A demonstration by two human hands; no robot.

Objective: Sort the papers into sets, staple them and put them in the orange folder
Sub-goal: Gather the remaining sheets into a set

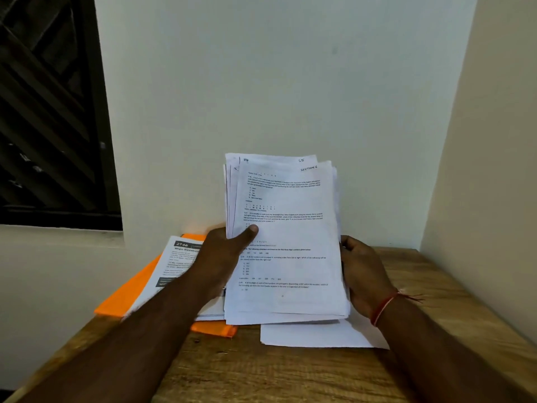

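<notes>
Both forearms reach forward over the wooden table point(261, 370), where a blank sheet point(313, 334) lies flat. Left hand point(223, 254) pinches the upright stack of papers point(284, 234), thumb point(250, 230) pressed on the front page. Right hand point(363, 271), red thread point(383, 308) at the wrist, curls round the stack's right edge. Behind, printed pages point(171, 266) lie on the orange folder point(128, 298).
</notes>
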